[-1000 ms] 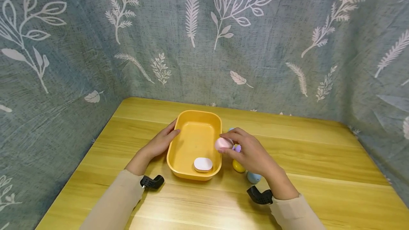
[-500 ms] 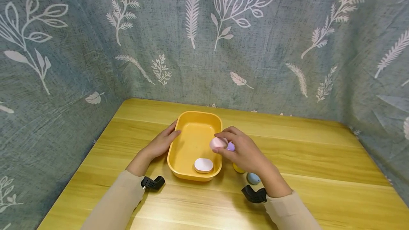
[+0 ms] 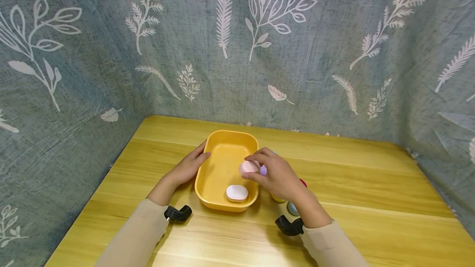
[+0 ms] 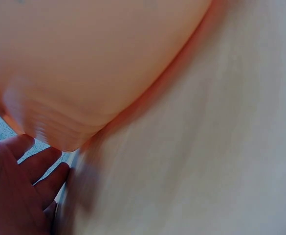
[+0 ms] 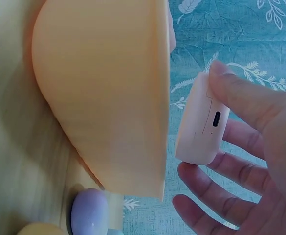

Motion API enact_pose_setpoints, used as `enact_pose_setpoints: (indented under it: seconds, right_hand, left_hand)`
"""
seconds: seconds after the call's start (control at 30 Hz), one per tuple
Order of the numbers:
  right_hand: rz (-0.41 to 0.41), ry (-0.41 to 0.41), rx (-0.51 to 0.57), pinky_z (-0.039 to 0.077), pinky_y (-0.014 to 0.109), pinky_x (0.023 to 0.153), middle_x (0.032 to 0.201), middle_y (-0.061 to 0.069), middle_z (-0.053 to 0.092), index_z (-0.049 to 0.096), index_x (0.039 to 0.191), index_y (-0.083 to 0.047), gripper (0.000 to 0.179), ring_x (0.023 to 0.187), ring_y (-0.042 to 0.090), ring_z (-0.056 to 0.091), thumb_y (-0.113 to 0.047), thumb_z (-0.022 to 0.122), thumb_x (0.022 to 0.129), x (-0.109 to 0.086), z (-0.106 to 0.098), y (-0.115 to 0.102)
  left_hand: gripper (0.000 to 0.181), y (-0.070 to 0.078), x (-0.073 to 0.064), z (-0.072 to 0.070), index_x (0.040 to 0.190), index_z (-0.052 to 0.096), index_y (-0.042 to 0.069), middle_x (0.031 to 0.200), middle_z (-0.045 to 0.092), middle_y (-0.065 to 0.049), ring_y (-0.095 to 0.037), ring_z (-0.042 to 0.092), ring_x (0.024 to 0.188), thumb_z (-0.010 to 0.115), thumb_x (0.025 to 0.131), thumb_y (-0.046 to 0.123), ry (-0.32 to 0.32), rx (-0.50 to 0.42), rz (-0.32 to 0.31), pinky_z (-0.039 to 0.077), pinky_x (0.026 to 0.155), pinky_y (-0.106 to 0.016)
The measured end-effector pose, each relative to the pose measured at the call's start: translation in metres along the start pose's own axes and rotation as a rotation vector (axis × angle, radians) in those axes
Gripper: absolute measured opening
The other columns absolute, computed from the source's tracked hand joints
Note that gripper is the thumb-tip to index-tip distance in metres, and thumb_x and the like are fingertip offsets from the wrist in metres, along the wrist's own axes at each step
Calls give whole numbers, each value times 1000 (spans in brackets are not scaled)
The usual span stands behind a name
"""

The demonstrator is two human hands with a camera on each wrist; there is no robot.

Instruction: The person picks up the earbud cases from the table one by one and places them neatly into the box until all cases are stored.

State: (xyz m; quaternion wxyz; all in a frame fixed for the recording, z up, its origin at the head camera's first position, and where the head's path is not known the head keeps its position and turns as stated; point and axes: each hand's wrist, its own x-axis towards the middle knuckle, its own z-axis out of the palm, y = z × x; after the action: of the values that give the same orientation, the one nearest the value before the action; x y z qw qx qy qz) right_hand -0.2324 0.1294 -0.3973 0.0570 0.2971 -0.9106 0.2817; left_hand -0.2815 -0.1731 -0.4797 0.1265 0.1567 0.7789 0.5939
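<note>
We reach both forearms forward, slanting inward. Our left hand holds with its thumb parted from slightly bent fingers; our right hand pinches between thumb and curved fingers, its little finger standing apart.

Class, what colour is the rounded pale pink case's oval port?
The oval port is black, clearest in the right wrist view.

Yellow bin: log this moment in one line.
right hand: holds pink charging case above yellow bin | left hand: grips bin | white oval item: inside bin, near end
</note>
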Motion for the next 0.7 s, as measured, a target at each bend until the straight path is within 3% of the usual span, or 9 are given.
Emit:
enact_pose_setpoints:
  seconds: [0.33,0.7]
  right_hand:
    - [35,-21,-6,48,27,74,111,-5,63,73,124,-15,45,88,22,60,-42,81,89,7,9,-2]
    - [28,-37,-16,52,31,81,116,-3,65,74,124,-14,44,95,12,60,-40,81,90,13,19,-2]
  left_hand:
    - [59,1,0,0,167,13,33,175,14,2,-25,23,159,37,114,36,5,4,5,28,127,-51]
    - [59,0,-1,0,168,12,32,175,12,2,-25,23,159,37,114,35,-1,-9,6,30,126,-51]
